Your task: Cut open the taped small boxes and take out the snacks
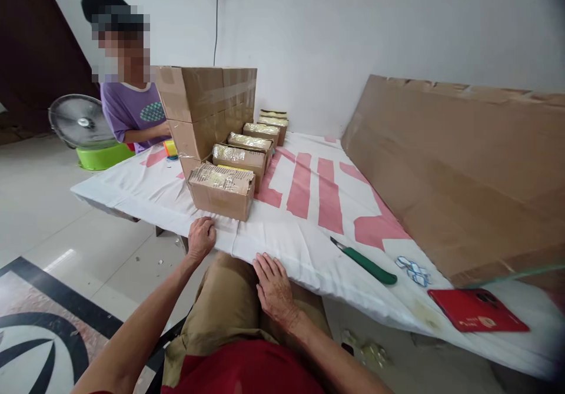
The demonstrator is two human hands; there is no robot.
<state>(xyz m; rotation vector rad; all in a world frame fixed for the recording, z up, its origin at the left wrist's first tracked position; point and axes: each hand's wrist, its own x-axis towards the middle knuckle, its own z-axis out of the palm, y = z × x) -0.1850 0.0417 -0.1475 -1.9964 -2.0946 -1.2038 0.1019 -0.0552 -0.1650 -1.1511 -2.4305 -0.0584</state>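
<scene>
While the nearest taped box [221,192] sits on the white cloth [309,247] near the table edge, the left hand [200,238] rests at its 6 o'clock, fingers bent, grasping nothing. The right hand [273,288] lies flat and empty at 5 o'clock, with a green-handled knife [366,262] farther off at 4.

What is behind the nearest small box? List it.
A row of more taped boxes runs behind the nearest box toward the wall, beside a big carton. Each hides the next one's lower front.
</scene>
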